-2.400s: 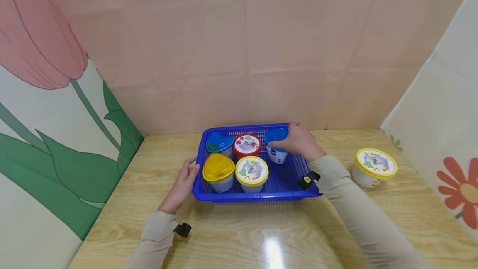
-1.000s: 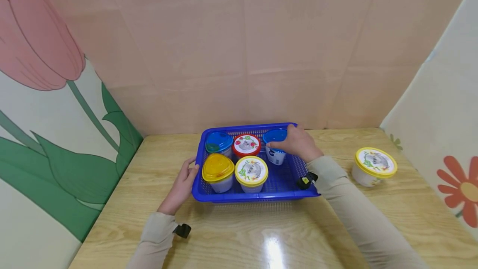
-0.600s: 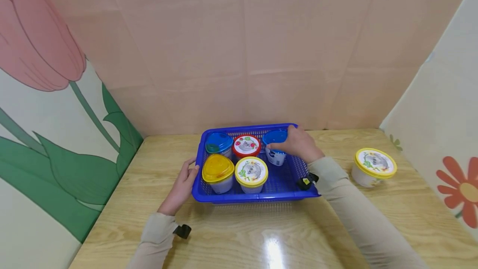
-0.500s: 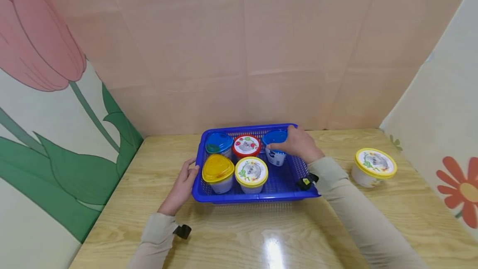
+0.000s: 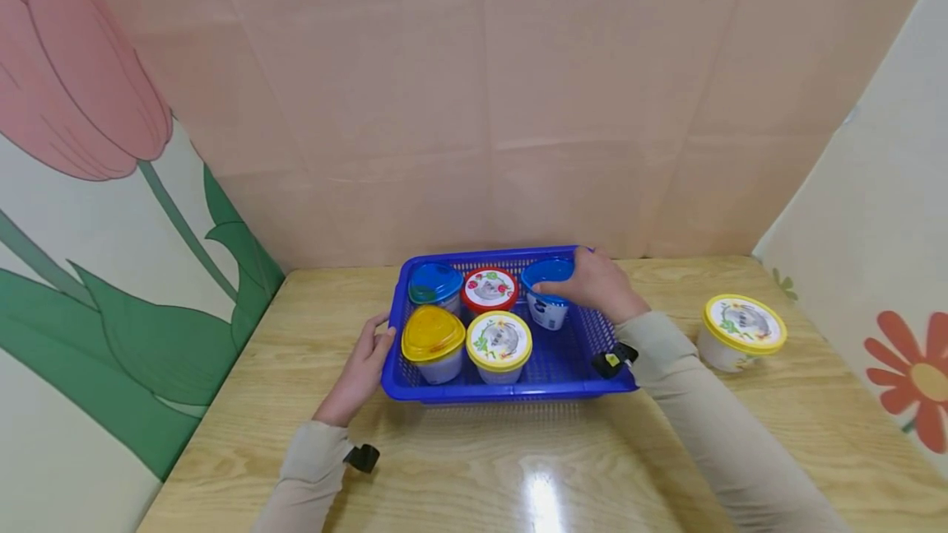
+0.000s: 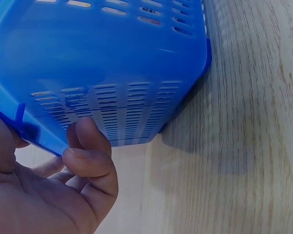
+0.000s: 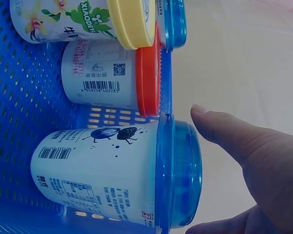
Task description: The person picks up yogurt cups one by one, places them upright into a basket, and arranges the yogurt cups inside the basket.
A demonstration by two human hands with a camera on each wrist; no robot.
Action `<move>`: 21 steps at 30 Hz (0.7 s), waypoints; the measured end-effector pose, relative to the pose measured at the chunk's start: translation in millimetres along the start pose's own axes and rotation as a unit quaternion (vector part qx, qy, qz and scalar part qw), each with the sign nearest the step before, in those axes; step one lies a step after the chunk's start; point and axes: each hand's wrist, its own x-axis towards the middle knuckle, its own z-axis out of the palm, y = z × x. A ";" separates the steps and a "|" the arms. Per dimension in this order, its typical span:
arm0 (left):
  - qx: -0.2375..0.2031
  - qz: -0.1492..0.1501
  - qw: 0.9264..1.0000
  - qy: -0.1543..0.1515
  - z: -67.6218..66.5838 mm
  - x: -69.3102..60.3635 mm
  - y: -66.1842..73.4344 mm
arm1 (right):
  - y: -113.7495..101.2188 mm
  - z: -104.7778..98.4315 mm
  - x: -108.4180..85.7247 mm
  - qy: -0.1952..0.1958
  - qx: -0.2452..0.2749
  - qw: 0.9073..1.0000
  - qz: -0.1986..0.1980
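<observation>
In the head view a blue plastic basket [image 5: 511, 391] holds several lidded tubs. My left hand [image 5: 363, 364] grips its left rim; in the left wrist view the fingers [image 6: 90, 163] curl at the edge beside the slotted wall. My right hand [image 5: 596, 282] reaches over the back right corner, around a tub with a blue lid [image 5: 550, 315]. In the right wrist view that white tub [image 7: 97, 170] stands in the basket, and my right hand [image 7: 263, 165] has thumb and fingers spread on either side of the lid, with a gap between palm and lid.
Also in the basket are a red-lidded tub [image 5: 490, 289], a yellow-and-white-lidded tub [image 5: 499, 344], a yellow-lidded tub [image 5: 434, 336] and another blue-lidded tub [image 5: 435, 282]. One more yellow-rimmed tub [image 5: 741, 331] stands on the wooden table [image 5: 444, 475] to the right. A wall rises behind.
My right hand has shifted very slightly to the right over the last half second. The left hand, basket and tubs stay in nearly the same places.
</observation>
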 end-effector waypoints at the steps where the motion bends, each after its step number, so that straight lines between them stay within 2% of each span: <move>1: 0.000 -0.001 1.000 0.000 -0.2 0.0 0.2 | -0.2 -0.3 -0.3 0.000 0.000 1.000 0.000; 14: -0.014 -0.010 1.000 -0.011 -1.8 2.8 -1.1 | 1.1 -6.2 -2.6 0.010 0.017 1.000 0.002; 21: -0.009 -0.001 1.000 -0.010 -1.0 1.0 -0.7 | 3.8 -8.5 -4.2 0.014 0.009 1.000 0.005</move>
